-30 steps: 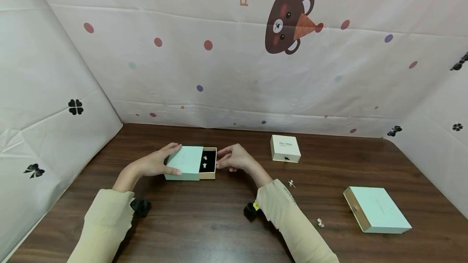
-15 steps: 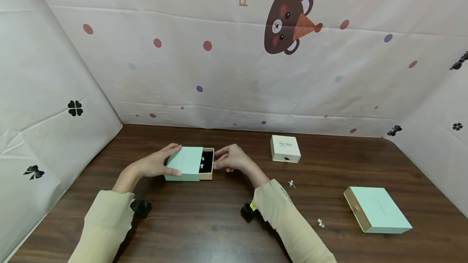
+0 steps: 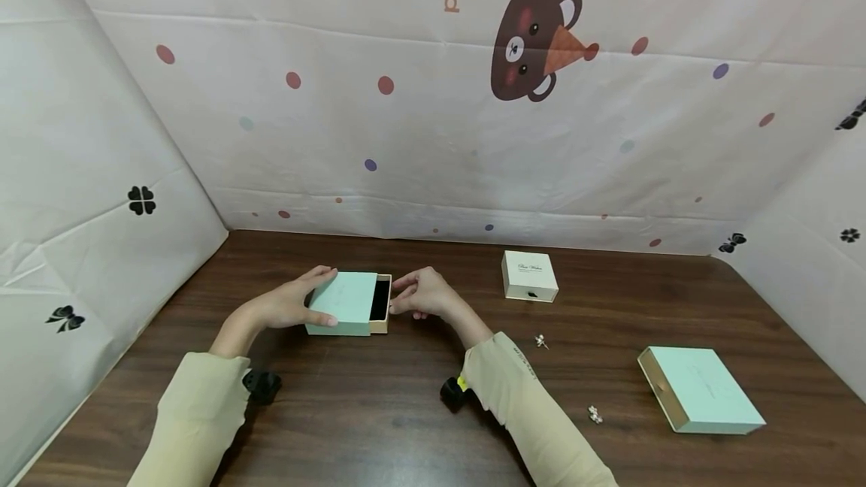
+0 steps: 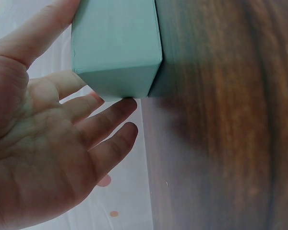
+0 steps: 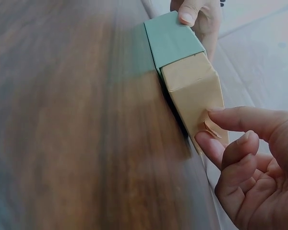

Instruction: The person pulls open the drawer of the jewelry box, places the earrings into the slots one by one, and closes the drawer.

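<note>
My left hand (image 3: 286, 300) holds the mint-green sleeve (image 3: 345, 296) of a small drawer box, thumb on its near side and fingers toward its far side. A cream drawer (image 5: 194, 86) with a black lining sticks partway out of the sleeve's right end. At the drawer's front, my right hand (image 3: 429, 295) touches the face with thumb and a fingertip, either side of a small ribbon tab (image 5: 211, 129); its other fingers are curled. In the left wrist view the green sleeve (image 4: 117, 43) lies against the left thumb and fingertips. The earrings inside the drawer are hidden now.
A small white box (image 3: 530, 275) stands at the back right of the wooden table (image 3: 379, 412). Two small silvery pieces, one farther back (image 3: 541, 341) and one nearer (image 3: 594, 414), lie right of my right forearm. A larger mint-green drawer box (image 3: 704, 389) sits far right.
The drawer has slid left, farther into the green sleeve, and the silvery earrings in it have gone out of sight. My right hand has moved left with it; the left hand stays in place.
</note>
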Tool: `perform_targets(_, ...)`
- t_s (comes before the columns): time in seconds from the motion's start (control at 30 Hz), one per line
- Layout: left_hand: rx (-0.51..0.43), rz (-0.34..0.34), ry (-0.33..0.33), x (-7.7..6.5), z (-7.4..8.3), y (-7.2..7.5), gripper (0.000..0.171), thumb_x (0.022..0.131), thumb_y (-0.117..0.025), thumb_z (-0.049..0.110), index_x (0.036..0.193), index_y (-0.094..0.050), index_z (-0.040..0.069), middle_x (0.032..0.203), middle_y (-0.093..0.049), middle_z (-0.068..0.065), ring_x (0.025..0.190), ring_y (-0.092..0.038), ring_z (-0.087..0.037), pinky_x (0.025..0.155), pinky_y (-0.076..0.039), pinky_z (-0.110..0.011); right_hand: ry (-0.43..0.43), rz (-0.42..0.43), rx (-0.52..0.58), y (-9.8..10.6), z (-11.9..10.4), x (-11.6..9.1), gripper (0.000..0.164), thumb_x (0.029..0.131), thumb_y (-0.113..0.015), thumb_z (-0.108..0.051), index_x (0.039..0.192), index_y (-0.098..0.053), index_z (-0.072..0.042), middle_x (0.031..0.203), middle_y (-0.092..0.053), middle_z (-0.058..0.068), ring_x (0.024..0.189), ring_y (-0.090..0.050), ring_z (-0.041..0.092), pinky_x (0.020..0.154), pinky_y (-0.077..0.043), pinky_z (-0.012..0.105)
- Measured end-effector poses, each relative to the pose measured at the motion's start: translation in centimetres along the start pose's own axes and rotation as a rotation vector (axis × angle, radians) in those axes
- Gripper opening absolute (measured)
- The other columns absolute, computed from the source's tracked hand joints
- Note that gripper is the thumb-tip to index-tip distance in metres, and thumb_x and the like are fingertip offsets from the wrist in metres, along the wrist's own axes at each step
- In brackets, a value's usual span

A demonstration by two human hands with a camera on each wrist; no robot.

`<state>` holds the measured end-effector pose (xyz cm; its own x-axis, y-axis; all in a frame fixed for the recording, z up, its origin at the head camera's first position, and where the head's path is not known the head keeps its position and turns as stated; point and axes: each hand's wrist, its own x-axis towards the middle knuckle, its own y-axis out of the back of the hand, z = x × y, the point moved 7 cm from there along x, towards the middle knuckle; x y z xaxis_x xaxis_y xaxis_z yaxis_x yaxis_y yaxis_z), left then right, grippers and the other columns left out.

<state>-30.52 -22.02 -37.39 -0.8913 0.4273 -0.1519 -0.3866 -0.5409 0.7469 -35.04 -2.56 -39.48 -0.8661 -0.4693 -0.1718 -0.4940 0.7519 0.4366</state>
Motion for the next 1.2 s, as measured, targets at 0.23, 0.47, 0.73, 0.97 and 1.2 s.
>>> perform_targets(0.23,-0.003,0.003,-0.01,0.1,0.1,0.0,0.097,0.076,-0.07,0.043,0.143,-0.017,-0.003,0.147,-0.006,-0.028,0.132,-0.012,-0.048,0.1,-0.019,-0.062,-0.001,0.002,-0.003,-0.3,-0.3,0.1,0.041,0.074,-0.074,-0.006,0.112,-0.061,0.0,0.082,-0.07,0.007,0.041,-0.046,0.009,0.041,-0.038,0.021)
perform_targets(0.47,0.002,0.011,-0.058,0.0,0.4,0.0,0.099,0.076,-0.068,0.048,0.143,-0.017,-0.002,0.146,-0.008,-0.029,0.13,-0.015,-0.05,0.097,-0.021,-0.063,0.0,0.008,-0.003,-0.7,-0.5,0.2,0.041,0.074,-0.074,-0.006,0.112,-0.061,0.0,0.083,-0.07,0.008,0.04,-0.046,0.009,0.041,-0.038,0.021)
perform_targets(0.73,0.006,0.004,0.004,0.2,0.0,-0.1,0.098,0.075,-0.071,0.043,0.143,-0.017,-0.003,0.148,-0.008,-0.026,0.132,-0.014,-0.046,0.1,-0.02,-0.061,0.005,0.0,0.001,-1.1,-0.6,0.5,0.043,0.074,-0.074,-0.007,0.114,-0.06,0.0,0.084,-0.07,0.008,0.042,-0.049,0.011,0.042,-0.039,0.023)
perform_targets(0.97,0.007,0.002,0.013,0.3,-0.3,-0.1,0.098,0.075,-0.071,0.042,0.144,-0.017,-0.002,0.148,-0.008,-0.026,0.132,-0.014,-0.047,0.099,-0.021,-0.061,0.002,0.002,0.014,-1.4,-0.8,0.5,0.042,0.074,-0.074,-0.006,0.113,-0.06,0.001,0.083,-0.069,0.008,0.042,-0.048,0.011,0.042,-0.038,0.022)
perform_targets(1.2,0.014,0.001,0.015,0.3,-0.3,0.0,0.098,0.075,-0.071,0.043,0.144,-0.017,-0.002,0.148,-0.008,-0.026,0.132,-0.015,-0.046,0.099,-0.021,-0.061,0.005,0.011,0.02,-1.7,-1.0,0.7,0.042,0.073,-0.075,-0.006,0.112,-0.061,0.001,0.082,-0.069,0.008,0.042,-0.048,0.01,0.041,-0.038,0.022)
